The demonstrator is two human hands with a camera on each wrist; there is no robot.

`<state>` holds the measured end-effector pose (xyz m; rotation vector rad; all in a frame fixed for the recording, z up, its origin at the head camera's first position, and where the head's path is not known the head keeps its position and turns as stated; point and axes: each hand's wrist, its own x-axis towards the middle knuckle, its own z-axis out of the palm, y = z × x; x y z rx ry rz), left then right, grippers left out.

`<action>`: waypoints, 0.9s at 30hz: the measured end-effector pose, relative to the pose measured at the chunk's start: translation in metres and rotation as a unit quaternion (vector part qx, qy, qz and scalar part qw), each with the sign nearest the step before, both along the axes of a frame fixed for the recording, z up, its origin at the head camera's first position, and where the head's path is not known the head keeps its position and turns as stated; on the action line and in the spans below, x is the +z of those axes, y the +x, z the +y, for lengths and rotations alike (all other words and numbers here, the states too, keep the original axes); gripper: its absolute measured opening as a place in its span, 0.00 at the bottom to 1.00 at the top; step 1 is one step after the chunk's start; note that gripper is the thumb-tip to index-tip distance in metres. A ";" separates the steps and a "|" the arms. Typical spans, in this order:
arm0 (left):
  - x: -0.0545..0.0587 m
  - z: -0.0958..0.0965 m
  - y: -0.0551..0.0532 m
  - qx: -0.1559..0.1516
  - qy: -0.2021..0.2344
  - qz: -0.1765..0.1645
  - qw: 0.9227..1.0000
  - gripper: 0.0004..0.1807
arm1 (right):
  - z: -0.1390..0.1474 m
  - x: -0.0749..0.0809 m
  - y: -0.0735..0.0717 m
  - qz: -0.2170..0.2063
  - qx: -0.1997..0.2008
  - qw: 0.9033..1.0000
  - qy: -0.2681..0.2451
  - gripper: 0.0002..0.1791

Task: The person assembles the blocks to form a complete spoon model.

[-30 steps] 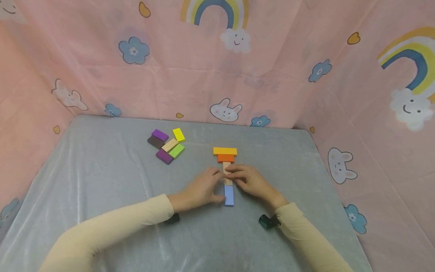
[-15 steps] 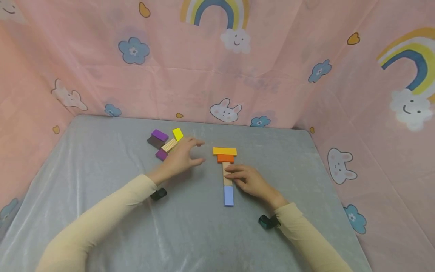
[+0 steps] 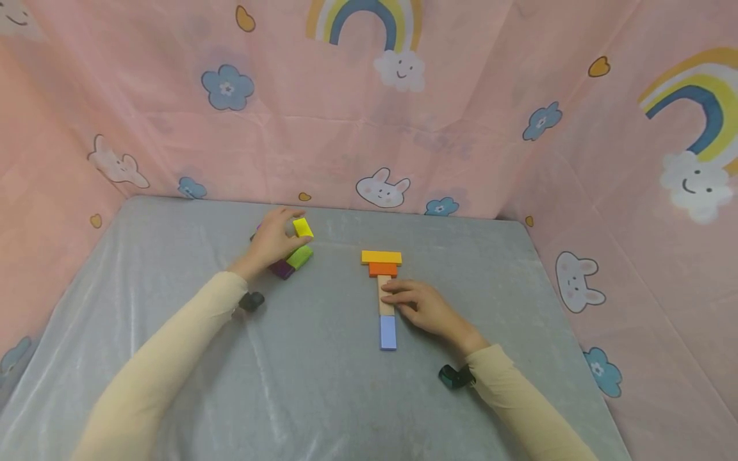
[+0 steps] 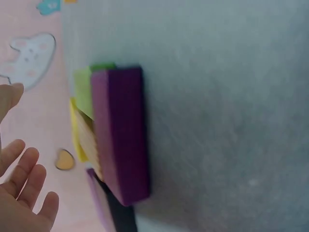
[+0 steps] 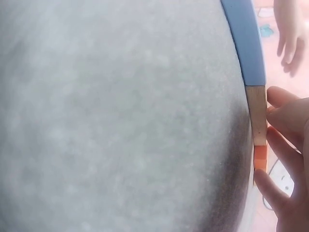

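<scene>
In the head view my left hand (image 3: 266,242) hovers over a loose group of blocks at the back left, thumb and fingers spread on either side of a yellow block (image 3: 302,226). A green block (image 3: 300,257) and a purple block (image 3: 283,269) show beside it; the hand hides most of the others. The left wrist view shows that hand's fingers apart, holding nothing. My right hand (image 3: 429,310) rests its fingertips on a plain wooden block (image 3: 386,310). This block lies in line between a blue block (image 3: 388,333) and an orange block (image 3: 383,269), with an amber block (image 3: 381,257) crosswise behind.
A grey cloth (image 3: 323,397) covers the table. Pink patterned curtains (image 3: 461,147) stand along its back and sides. A dark block (image 4: 123,212) and a ridged wooden block (image 4: 88,140) lie behind the purple one in the left wrist view.
My left hand has left the row of blocks and moved back and left to the loose group. The right hand has stayed at the plain wooden block.
</scene>
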<state>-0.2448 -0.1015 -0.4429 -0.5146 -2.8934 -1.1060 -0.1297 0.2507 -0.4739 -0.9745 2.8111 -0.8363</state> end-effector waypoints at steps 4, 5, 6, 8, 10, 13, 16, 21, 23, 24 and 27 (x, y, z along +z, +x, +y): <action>-0.008 -0.004 -0.012 0.000 -0.017 -0.016 1.000 0.38 | 0.001 -0.001 0.000 -0.004 -0.004 1.000 0.000 0.17; -0.010 -0.004 -0.015 -0.002 -0.021 -0.019 1.000 0.38 | 0.001 -0.001 0.000 -0.005 -0.004 1.000 0.001 0.17; -0.011 -0.004 -0.017 -0.003 -0.024 -0.020 1.000 0.38 | 0.001 -0.001 0.000 -0.004 -0.004 1.000 0.001 0.17; -0.014 -0.004 -0.021 -0.007 -0.030 -0.017 0.999 0.39 | 0.001 -0.002 0.000 -0.003 -0.004 1.000 0.003 0.16; -0.017 -0.003 -0.024 -0.009 -0.036 -0.016 0.999 0.39 | 0.001 -0.002 0.000 -0.002 -0.003 1.000 0.002 0.16; -0.019 -0.002 -0.028 -0.007 -0.046 -0.020 0.999 0.40 | 0.000 -0.002 -0.001 0.002 -0.001 1.000 -0.001 0.16; -0.020 -0.002 -0.029 0.001 -0.053 -0.029 0.998 0.40 | 0.000 -0.002 -0.001 0.004 0.001 1.000 -0.005 0.16; -0.021 -0.004 -0.030 0.008 -0.062 -0.044 0.997 0.42 | 0.000 -0.003 -0.001 0.005 0.002 1.000 -0.002 0.16; -0.022 -0.006 -0.030 0.008 -0.063 -0.051 0.997 0.42 | 0.001 -0.003 -0.001 0.009 0.004 1.000 -0.001 0.16; -0.023 -0.007 -0.030 0.010 -0.064 -0.054 0.996 0.42 | 0.001 -0.003 -0.001 0.010 0.005 1.000 -0.001 0.16; -0.025 -0.008 -0.030 0.015 -0.066 -0.060 0.996 0.41 | 0.001 -0.003 -0.002 0.012 0.009 1.000 0.000 0.16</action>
